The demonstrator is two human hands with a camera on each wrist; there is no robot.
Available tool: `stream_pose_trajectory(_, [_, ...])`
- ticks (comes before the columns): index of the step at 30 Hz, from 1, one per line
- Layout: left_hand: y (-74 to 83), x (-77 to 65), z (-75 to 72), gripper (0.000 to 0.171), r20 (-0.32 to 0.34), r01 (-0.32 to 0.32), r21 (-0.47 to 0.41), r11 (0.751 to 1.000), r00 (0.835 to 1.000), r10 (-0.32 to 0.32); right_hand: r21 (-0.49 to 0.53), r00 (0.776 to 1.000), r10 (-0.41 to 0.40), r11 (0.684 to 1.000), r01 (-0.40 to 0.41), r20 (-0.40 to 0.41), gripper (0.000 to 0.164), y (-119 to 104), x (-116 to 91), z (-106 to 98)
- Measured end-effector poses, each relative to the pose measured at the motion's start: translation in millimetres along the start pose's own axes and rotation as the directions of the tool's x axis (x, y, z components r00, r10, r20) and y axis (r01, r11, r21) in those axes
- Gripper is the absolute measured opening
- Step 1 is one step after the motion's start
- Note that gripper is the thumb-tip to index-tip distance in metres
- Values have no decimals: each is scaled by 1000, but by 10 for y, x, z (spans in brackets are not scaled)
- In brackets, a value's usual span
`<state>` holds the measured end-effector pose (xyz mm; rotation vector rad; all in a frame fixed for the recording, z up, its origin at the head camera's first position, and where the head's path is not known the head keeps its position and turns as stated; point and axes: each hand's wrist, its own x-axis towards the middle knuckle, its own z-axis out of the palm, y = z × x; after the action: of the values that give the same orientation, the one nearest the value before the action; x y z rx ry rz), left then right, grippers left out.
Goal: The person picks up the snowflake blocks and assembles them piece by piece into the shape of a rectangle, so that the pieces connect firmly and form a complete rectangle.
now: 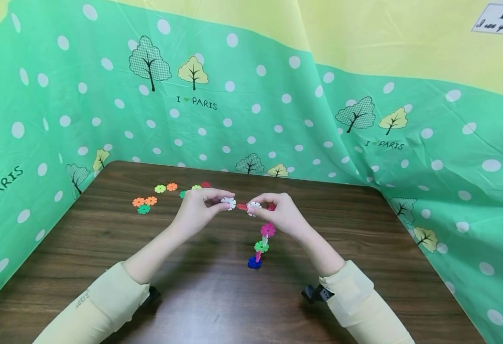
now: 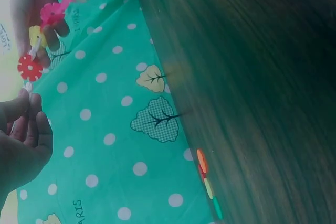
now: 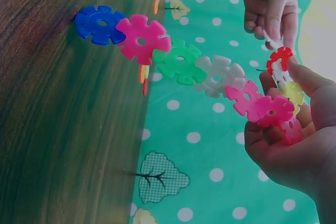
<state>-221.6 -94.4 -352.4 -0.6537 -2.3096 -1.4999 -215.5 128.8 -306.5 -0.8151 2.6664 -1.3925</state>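
White, notched plastic discs (image 1: 229,204) sit in left fingers (image 1: 219,193) and right fingers (image 1: 263,197)

Dark wood-grain table (image 1: 406,248), green polka-dot cloth (image 1: 243,129) behind, printed trees (image 1: 150,59), yellow upper band (image 1: 385,38)
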Motion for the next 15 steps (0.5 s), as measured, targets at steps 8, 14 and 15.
stream_pose_trajectory(8, [32, -9, 48, 20, 13, -24, -4, 1000, 1000, 24, -10, 1000, 2, 1000, -1, 10, 13, -41, -1, -1])
stream_pose_trajectory(14, [46, -14, 90, 21, -11, -10, -13, 1000, 1000, 9, -5, 1000, -9, 1000, 9, -10, 13, -70, -24, -4])
stream_pose_trajectory(15, [46, -12, 99, 20, -15, -12, -17, 1000, 1000, 12, 3, 1000, -9, 1000, 9, -14, 13, -72, -28, -4])
